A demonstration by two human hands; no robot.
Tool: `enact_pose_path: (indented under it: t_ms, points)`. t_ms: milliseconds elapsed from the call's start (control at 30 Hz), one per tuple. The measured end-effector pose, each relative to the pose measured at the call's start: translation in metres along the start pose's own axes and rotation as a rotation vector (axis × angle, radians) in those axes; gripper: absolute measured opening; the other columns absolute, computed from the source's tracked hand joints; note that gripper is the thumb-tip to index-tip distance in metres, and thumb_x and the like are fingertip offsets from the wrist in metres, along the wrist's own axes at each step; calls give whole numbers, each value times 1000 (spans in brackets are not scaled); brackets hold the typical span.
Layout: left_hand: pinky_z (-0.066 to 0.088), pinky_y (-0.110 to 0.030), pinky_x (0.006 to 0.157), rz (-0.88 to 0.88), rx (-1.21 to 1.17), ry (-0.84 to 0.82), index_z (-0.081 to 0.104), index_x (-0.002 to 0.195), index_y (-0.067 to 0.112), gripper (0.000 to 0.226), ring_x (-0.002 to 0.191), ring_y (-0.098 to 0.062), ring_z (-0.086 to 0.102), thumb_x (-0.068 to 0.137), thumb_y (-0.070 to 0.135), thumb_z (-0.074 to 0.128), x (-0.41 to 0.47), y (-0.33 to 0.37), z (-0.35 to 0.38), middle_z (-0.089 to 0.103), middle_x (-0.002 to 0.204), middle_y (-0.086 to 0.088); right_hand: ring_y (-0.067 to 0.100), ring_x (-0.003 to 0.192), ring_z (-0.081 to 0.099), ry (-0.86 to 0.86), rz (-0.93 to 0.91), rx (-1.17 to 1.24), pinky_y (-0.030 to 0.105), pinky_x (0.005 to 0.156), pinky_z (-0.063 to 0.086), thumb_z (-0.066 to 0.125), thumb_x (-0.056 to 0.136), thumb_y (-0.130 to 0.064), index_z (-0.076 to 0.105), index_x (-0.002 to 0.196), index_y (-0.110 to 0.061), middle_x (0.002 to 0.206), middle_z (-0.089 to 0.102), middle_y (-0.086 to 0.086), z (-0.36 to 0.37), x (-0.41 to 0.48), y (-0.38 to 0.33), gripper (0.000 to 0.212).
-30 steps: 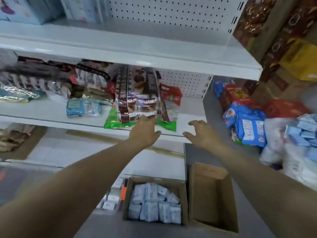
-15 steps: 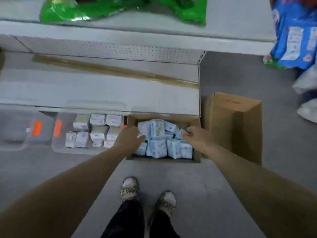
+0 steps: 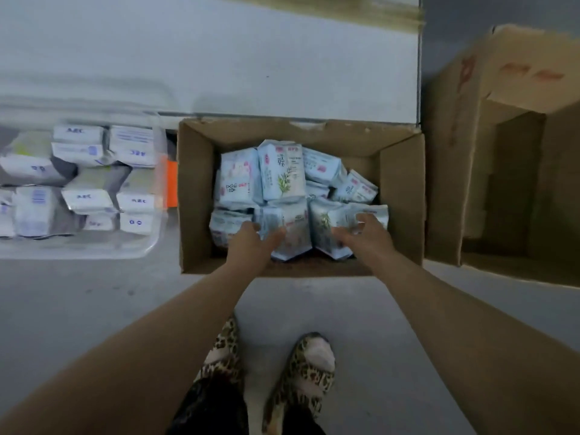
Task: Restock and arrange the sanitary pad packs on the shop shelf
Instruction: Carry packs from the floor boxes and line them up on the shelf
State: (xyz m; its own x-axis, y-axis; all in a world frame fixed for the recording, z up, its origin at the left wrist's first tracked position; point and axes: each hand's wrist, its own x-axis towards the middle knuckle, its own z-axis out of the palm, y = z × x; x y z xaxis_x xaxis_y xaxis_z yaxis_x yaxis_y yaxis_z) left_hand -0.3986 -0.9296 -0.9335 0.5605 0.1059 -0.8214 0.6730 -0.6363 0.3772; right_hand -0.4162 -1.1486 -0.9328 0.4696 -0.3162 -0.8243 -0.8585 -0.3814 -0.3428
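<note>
Focus had dropped within a second from the stocked upper shelf to the cardboard box on the floor, against the bottom shelf. The left hand had curled its grip round a front-row pack, and the right hand clenched a neighbouring pack. The other pad packs lay heaped inside the box. A fresh pair seemed about to be lifted for restocking.
</note>
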Motion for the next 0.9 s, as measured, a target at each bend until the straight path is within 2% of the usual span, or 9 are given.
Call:
enact_pose_path:
  t_ms: [133,200,333,433,567,600,667,800,900]
  points:
    - [48,-43,99,-1,-73,41,41,140,5,81,122,-32,55,85,56,70,28,-2,31,56,135,-13,21,126,55,31,-27,53,31,102,47,87,77,-34,49,142,-11,140,58,3,26,33,22,79]
    - [50,-41,97,-18,-101,68,40,139,6,84,121,-32,56,82,57,73,39,-3,39,56,134,-13,24,129,52,100,-27,34,30,100,44,89,74,-32,45,142,-10,140,55,6,33,41,27,84]
    - [47,-32,82,-51,-123,63,44,136,9,82,118,-29,58,76,51,82,53,-6,45,59,131,-10,27,127,52,197,-11,-16,34,98,44,91,69,-36,43,137,-12,137,53,9,43,52,30,86]
    - [52,-35,89,-73,-148,58,54,125,9,74,111,-28,61,69,45,88,58,-7,42,63,120,-9,27,124,55,210,16,30,36,97,49,88,73,-39,47,137,-14,135,57,8,42,52,26,79]
    - [56,-46,94,-162,-367,26,66,119,8,94,104,-27,68,41,53,91,48,-13,21,71,112,-9,25,111,65,148,88,248,44,96,56,88,64,-52,62,128,-14,125,68,4,27,31,18,79]
    - [56,-46,94,-188,-448,-10,66,119,7,91,103,-27,69,43,49,94,41,-14,14,72,111,-9,24,106,68,135,113,321,45,94,57,89,60,-53,65,124,-15,121,70,4,22,24,16,78]
    - [58,-46,90,-243,-591,-101,65,119,8,68,101,-27,71,62,31,94,23,-11,-3,74,112,-10,23,101,71,79,136,502,47,91,59,90,71,-39,68,119,-14,115,73,4,11,7,10,58]
    - [60,-32,65,-212,-776,-233,65,120,10,52,91,-23,75,75,23,85,-26,7,-42,76,107,-8,17,95,71,-15,150,721,36,74,60,82,84,-24,68,109,-18,105,74,1,-20,-38,-14,30]
    - [60,-37,78,-151,-907,-250,65,124,9,58,102,-25,72,70,25,82,-70,27,-73,76,110,-8,21,102,73,-99,110,846,41,82,61,80,85,-26,68,117,-19,113,75,4,-42,-79,-36,36]
